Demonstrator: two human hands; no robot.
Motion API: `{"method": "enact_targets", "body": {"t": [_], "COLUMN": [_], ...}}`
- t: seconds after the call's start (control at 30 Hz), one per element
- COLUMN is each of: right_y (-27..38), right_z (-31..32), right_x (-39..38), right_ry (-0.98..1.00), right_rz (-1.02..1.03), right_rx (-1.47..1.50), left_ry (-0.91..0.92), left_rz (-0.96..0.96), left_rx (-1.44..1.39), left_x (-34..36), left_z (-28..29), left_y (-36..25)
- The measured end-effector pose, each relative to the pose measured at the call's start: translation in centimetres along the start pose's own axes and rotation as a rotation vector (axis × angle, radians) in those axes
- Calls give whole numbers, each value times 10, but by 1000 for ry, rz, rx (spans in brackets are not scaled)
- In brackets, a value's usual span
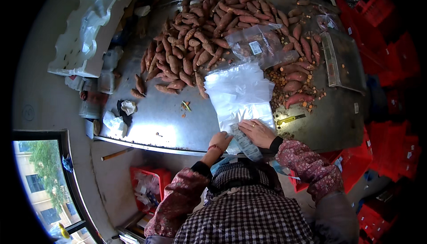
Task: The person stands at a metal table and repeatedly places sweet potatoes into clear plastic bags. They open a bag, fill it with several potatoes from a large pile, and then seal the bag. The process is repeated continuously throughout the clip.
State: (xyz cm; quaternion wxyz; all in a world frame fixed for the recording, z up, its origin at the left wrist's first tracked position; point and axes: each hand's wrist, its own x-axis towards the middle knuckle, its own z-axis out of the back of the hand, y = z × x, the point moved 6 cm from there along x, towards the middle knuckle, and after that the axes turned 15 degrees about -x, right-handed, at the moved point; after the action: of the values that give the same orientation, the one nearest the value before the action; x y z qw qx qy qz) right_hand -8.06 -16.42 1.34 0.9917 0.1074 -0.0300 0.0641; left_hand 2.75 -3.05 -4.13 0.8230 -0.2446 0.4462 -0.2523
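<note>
- Laid right hand (258, 133) palm-down, unclamped, with plastic bags (239, 93) and label strip (247, 147) beneath.
- Angled left hand (219, 141) inward, label strip at fingertips; could not tell whether pinched.

A dark-and-white checked garment (244, 217) goes with reddish floral sleeves (307, 166), black cuffs (276, 144) and a red bracelet (215, 146).

Your grey metal table (182, 130) carries reddish-brown tapered sweet potatoes (209, 50) heaped at the far side, translucent plastic bags (242, 90) stacked near you, and a slim yellow cutter (287, 120) near right
</note>
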Motion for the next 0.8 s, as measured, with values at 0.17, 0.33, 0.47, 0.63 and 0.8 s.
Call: {"method": "enact_targets", "body": {"t": [0.17,0.33,0.47,0.63,0.8], "right_y": [3,-9,-24,-58,-98], "right_z": [-2,0,-3,9,85], "right_x": [4,-1,-14,21,33], "right_ry": [22,28,-71,-215,-544], "right_rz": [0,-50,-74,-360,-601], "right_rx": [9,76,-82,24,153], "left_ry": [36,228,424,177,163], "left_rz": [-1,-518,-585,-599,-56], "left_rx": [-289,-69,-171,-320,-226], "left_x": [15,-43,-92,-62,4], "left_z": [-24,-56,-53,-12,6], "left_y": [16,-52,-68,-57,-26]}}
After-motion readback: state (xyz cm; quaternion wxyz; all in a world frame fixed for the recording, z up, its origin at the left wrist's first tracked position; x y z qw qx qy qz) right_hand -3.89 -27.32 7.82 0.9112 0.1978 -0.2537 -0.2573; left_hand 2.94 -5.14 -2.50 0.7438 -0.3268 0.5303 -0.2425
